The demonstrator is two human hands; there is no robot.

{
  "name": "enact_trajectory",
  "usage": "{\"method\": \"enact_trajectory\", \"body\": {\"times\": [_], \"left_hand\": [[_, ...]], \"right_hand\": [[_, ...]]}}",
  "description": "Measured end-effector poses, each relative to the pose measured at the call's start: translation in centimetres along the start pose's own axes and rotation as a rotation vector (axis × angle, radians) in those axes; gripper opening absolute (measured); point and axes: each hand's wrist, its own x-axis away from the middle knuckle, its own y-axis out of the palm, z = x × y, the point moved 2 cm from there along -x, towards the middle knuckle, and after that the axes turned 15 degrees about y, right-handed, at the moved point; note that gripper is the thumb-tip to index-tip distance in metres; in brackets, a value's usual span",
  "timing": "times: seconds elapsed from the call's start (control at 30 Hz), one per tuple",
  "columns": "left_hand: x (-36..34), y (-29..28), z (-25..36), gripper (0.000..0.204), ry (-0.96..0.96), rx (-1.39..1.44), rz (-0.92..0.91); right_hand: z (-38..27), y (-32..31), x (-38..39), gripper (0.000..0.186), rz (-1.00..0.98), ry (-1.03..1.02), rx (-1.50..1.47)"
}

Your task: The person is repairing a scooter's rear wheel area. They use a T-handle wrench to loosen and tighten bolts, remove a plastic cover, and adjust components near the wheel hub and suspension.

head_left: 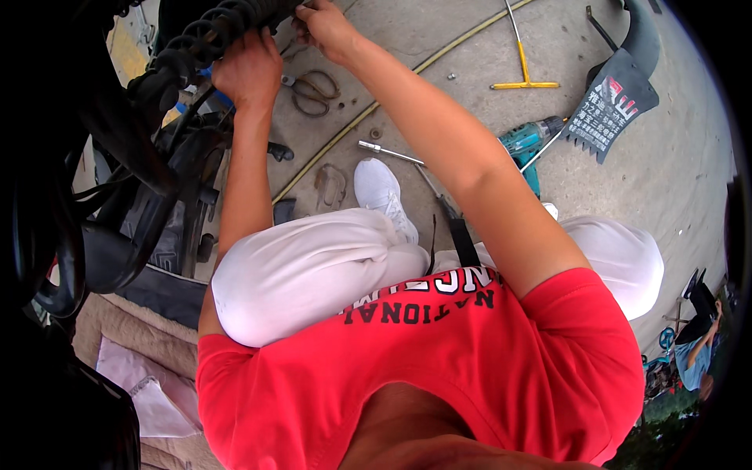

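At the top left is a black coil-spring shock absorber (207,39) on a dark vehicle frame (117,227). My left hand (247,70) is raised beside the spring, its fingers curled around a dark part whose shape is mostly hidden. My right hand (321,30) is a little to the right, near the top edge, fingers bent and pinched at a dark part by the end of the shock; what it holds is too small to name. Orange-handled or metal scissors (313,94) lie on the concrete floor below my hands.
On the concrete (431,102) lie a yellow hose (368,110), yellow T-handle wrench (521,82), teal drill (521,145), socket tool (392,153) and black plastic guard (607,106). My shoe (376,188) is below. A padded mat (94,321) is lower left; another person (693,360) works far right.
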Motion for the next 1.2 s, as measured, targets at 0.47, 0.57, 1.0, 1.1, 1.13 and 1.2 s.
{"method": "enact_trajectory", "body": {"times": [0.47, 0.57, 1.0, 1.1, 1.13, 1.2], "left_hand": [[-0.3, -0.5, -0.1, 0.019, 0.016, 0.006, -0.007], [-0.6, -0.8, 0.0, 0.019, 0.035, 0.010, -0.010], [-0.4, -0.1, -0.1, 0.022, 0.068, 0.008, -0.015], [-0.3, -0.5, -0.1, 0.022, 0.054, -0.004, -0.016], [-0.6, -0.8, 0.1, 0.022, 0.056, -0.016, -0.017], [-1.2, -1.1, 0.1, 0.022, 0.065, -0.036, -0.016]], "right_hand": [[-1.0, 0.7, 2.0, 0.030, -0.222, 0.223, -0.286], [-0.4, 0.1, 0.8, 0.028, -0.309, 0.333, -0.362], [-0.7, 0.0, 0.2, 0.033, -0.285, 0.592, -0.503], [-2.2, -4.5, 3.2, 0.040, -0.060, 0.512, -0.078], [-2.0, -8.0, 3.0, 0.041, 0.075, 0.397, 0.098], [-1.3, -18.6, 2.0, 0.038, 0.656, -0.123, 0.840]]}}
